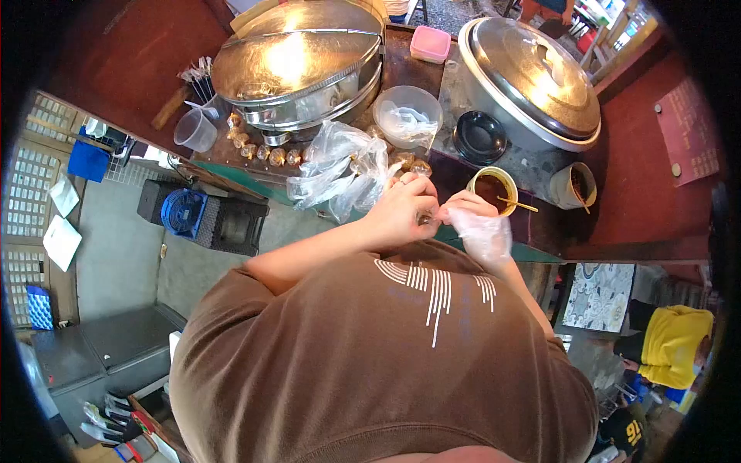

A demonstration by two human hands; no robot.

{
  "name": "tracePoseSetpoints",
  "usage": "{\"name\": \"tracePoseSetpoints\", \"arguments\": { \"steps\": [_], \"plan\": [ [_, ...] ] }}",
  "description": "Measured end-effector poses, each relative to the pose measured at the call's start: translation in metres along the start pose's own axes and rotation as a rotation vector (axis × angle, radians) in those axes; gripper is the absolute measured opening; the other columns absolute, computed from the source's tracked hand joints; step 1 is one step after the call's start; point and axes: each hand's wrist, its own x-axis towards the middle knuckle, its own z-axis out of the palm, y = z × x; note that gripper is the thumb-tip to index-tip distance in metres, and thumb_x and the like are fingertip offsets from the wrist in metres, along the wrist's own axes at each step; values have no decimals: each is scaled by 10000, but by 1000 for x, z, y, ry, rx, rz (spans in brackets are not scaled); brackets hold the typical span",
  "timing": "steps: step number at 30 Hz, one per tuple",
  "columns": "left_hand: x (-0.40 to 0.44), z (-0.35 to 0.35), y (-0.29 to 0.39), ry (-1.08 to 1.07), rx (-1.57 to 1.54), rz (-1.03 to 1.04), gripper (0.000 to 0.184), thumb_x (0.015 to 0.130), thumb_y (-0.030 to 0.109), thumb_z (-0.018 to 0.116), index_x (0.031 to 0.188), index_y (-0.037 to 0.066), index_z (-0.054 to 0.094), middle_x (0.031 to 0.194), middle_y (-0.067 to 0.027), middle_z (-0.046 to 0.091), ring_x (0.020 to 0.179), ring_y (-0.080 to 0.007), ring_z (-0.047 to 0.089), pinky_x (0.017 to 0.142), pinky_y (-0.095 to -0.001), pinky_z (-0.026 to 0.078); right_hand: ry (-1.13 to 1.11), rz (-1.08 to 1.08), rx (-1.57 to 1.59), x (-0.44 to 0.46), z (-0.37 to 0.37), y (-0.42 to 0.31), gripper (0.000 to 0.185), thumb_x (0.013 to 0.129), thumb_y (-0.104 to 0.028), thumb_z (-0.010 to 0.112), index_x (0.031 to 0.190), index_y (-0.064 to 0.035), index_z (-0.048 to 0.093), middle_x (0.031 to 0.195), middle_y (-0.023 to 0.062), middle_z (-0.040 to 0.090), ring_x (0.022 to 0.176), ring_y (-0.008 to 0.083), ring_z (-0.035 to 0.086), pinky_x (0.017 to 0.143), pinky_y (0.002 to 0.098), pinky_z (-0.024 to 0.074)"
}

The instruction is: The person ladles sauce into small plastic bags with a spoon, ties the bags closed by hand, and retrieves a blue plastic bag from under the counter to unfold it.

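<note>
My left hand (403, 204) is closed, its fingers curled around what looks like a small clear plastic bag (424, 221) with something dark in it. Clear plastic, like a loose glove, covers my right hand (478, 221), whose fingertips pinch at the same spot and meet the left ones. Just behind the right hand stands a cup of brown sauce (491, 187) with a stick or spoon handle leaning out. Beside the left hand lies a heap of clear plastic bags (340, 166). Several small tied bags (278, 157) with brown contents line the counter edge.
At the back stand a large round steamer (309, 108) and a lidded pot (532, 85). Between them are a plastic tub (407, 116), a black bowl (479, 137) and a pink box (430, 44). Another cup (573, 186) stands right. A person in yellow (675, 347) is at far right.
</note>
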Motion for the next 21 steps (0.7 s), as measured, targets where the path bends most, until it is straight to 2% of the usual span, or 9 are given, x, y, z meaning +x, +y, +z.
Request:
{"name": "tracePoseSetpoints", "arguments": {
  "steps": [3, 4, 5, 6, 8, 11, 17, 20, 21],
  "plan": [
    [-3, -3, -20, 62, -35, -60, 148, 661, 109, 727, 780, 64, 653, 891, -77, 595, 866, -264, 573, 727, -359, 464, 24, -13, 133, 10, 16, 17, 207, 739, 7, 622, 945, 1, 641, 907, 115, 603, 785, 201, 597, 704, 283, 482],
    [-2, -7, -27, 99, -61, -147, 153, 663, 82, 721, 800, 60, 657, 881, -85, 607, 836, -265, 586, 713, -355, 469, 54, -162, -141, 18, 15, 8, 304, 754, 23, 630, 1055, -20, 620, 944, 112, 586, 813, 183, 606, 737, 284, 494],
    [0, -13, -35, 135, -86, -231, 163, 666, 56, 715, 819, 55, 661, 871, -92, 619, 805, -265, 600, 700, -351, 474, 28, -55, -140, 21, 11, -7, 324, 795, 12, 628, 1114, -37, 595, 943, 102, 582, 821, 183, 615, 747, 275, 497],
    [4, -27, -37, 253, -62, -154, 168, 706, 19, 689, 870, 56, 678, 840, -104, 647, 754, -240, 621, 671, -319, 487, 38, -5, -108, 21, 10, -7, 301, 807, 0, 630, 1105, -36, 599, 958, 95, 583, 817, 180, 616, 744, 274, 497],
    [3, -32, -78, 413, -151, -240, 149, 745, 74, 662, 894, 63, 671, 863, -130, 660, 833, -263, 639, 736, -338, 494, 52, 82, -83, 21, 6, -4, 228, 820, -27, 638, 1048, -23, 622, 949, 77, 592, 807, 173, 621, 736, 269, 493],
    [13, -58, -91, 453, -32, -429, 105, 783, 62, 656, 883, 45, 682, 880, -118, 684, 835, -216, 655, 744, -294, 493, 100, 84, -145, 14, -2, 7, 168, 821, -26, 639, 989, -17, 644, 912, 73, 598, 802, 165, 616, 727, 268, 492],
    [15, -16, -163, 166, -77, -229, 153, 733, 114, 664, 852, 18, 658, 800, -139, 651, 781, -300, 634, 725, -357, 499, 214, 195, -177, 2, -14, 7, 121, 842, -55, 625, 951, -13, 654, 890, 78, 600, 787, 170, 604, 704, 275, 490],
    [16, -17, -153, 90, 92, 72, 227, 668, 157, 662, 869, 51, 653, 853, -147, 640, 831, -340, 610, 749, -397, 482, 271, 221, -129, -2, -17, 7, 115, 833, -77, 636, 932, -25, 664, 880, 93, 600, 812, 191, 602, 721, 290, 490],
    [13, -14, -155, 10, 91, -58, 255, 670, 151, 647, 903, 47, 657, 862, -153, 631, 861, -341, 602, 766, -402, 479, 253, 160, -240, -4, -19, 5, 132, 813, -108, 645, 917, -29, 669, 876, 110, 609, 847, 230, 597, 763, 326, 485]
  ]
}}
